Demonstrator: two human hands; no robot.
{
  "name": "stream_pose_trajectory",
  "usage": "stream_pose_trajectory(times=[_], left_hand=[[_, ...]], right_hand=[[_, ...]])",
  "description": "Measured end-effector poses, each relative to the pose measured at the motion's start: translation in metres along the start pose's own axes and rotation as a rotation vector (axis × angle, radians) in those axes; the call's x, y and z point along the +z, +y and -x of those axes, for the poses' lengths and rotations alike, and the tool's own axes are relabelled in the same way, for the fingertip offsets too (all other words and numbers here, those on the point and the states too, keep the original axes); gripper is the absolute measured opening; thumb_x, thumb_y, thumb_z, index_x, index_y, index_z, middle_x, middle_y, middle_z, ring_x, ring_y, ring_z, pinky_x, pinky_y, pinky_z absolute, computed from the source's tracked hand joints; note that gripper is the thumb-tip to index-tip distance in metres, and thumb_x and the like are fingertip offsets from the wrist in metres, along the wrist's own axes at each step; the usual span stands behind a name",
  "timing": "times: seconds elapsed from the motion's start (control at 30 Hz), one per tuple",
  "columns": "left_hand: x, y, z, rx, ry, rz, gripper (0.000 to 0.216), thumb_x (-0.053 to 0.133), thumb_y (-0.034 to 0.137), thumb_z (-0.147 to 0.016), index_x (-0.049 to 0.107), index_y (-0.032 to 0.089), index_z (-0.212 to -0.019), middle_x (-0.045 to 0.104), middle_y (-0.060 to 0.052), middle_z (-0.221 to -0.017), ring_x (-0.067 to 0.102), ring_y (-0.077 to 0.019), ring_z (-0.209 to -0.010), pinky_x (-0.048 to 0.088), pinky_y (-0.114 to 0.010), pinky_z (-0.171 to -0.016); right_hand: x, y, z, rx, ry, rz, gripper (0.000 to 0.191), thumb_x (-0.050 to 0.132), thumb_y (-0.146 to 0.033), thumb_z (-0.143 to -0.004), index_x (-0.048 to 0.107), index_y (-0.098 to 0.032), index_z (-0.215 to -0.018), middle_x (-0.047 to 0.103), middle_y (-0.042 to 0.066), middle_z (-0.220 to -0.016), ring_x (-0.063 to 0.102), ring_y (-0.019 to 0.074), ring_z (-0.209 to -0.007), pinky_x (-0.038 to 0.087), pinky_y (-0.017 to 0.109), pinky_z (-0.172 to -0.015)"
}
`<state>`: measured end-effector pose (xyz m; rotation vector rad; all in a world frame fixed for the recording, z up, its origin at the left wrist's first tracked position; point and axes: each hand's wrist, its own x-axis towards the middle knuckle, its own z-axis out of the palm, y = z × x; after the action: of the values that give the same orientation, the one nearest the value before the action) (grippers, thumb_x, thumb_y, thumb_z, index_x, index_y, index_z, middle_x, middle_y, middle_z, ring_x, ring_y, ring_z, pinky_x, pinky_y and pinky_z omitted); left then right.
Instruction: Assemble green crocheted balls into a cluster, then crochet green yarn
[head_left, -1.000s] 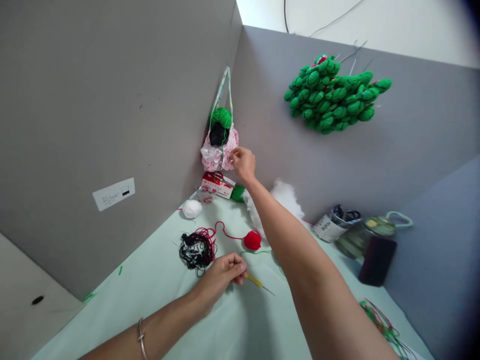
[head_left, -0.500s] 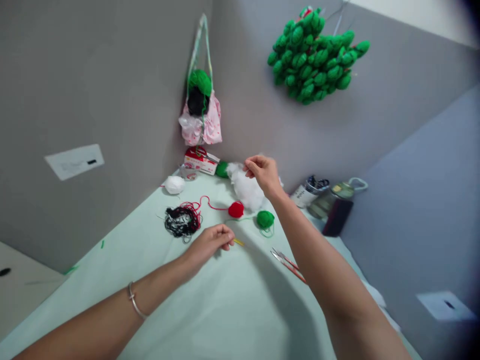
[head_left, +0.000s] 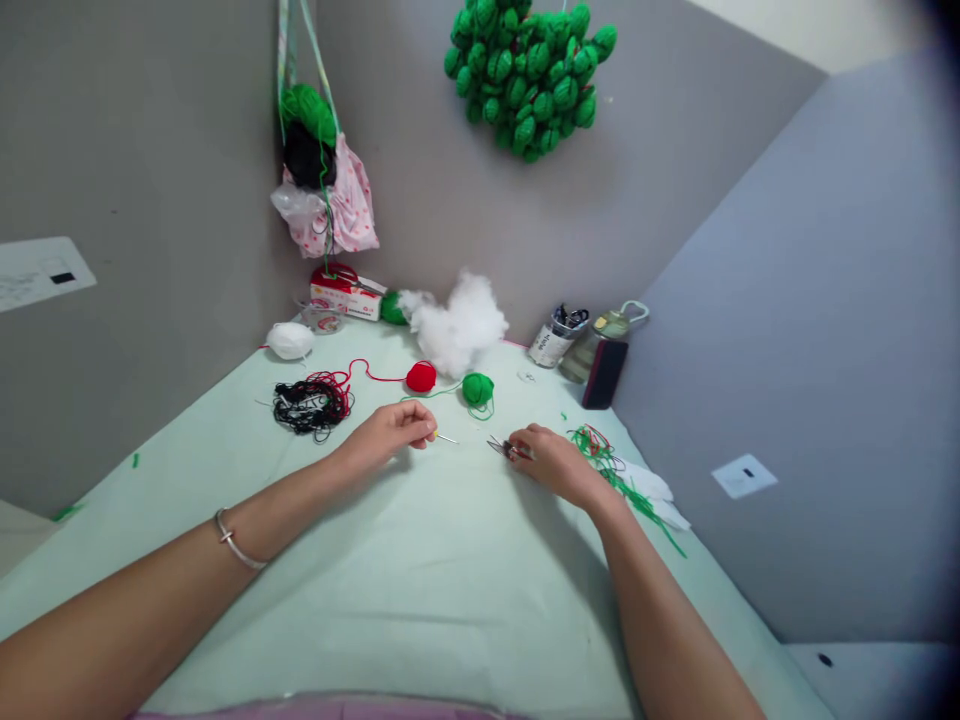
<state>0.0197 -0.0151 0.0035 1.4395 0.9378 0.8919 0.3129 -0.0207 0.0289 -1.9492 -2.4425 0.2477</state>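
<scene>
My left hand [head_left: 394, 432] is closed, pinching a thin crochet hook [head_left: 447, 438] with a bit of yellow at its handle and a metal shaft pointing right. My right hand [head_left: 553, 462] is closed around a small pair of thread snips [head_left: 498, 447]; their blades point left, towards the hook, and touch nothing I can see. Beyond the hands lie a small green yarn ball [head_left: 478, 388] and a red yarn ball [head_left: 421, 377], whose strand runs left to a tangle of black yarn [head_left: 304, 408] mixed with red.
White stuffing [head_left: 459, 330] is heaped at the back. A white yarn ball [head_left: 290, 341] and a box [head_left: 345, 297] with red scissors [head_left: 335, 275] sit left. A pen cup [head_left: 551, 345], bottle [head_left: 581, 355], phone [head_left: 605, 375] and green yarn scraps [head_left: 637, 500] line the right.
My right hand has come down from its raised position by the stuffing and taken hold of the snips on the table. My left hand still pinches the hook. The view has shifted right.
</scene>
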Motion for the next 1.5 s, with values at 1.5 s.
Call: stream_pose_trajectory(times=[1.5], left_hand=[[-0.009,0.065,-0.092,0.181,-0.137,-0.222,0.026,0.059,0.035,-0.089,0.072,0.013,-0.083,0.050,0.002,-0.059,0.042,-0.0089,-0.051,0.032,-0.023,-0.053]], right_hand=[[0.013,-0.004,-0.074,-0.058,0.478,-0.708,0.043,0.060,-0.036,-0.082,0.064,-0.018,-0.121,0.070,0.011,-0.111,0.064,0.0190,-0.084,0.052,0.034,-0.077]])
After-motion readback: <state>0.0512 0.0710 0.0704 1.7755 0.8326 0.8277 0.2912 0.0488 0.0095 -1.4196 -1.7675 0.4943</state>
